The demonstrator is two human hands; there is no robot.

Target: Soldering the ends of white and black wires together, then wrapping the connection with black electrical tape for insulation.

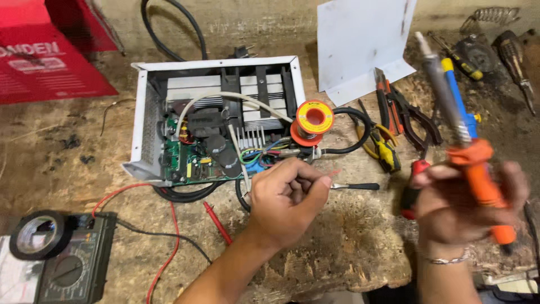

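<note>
My right hand and the orange soldering iron blur; the meter runs off the bottom edge.

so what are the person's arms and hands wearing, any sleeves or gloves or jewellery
Both hands are bare, no gloves. The left hand and its forearm show no sleeve, watch or ring. The right hand has a thin silver chain bracelet at the wrist, and no sleeve in view.

Bare forearms, sleeveless; silver chain bracelet at right wrist.
</note>
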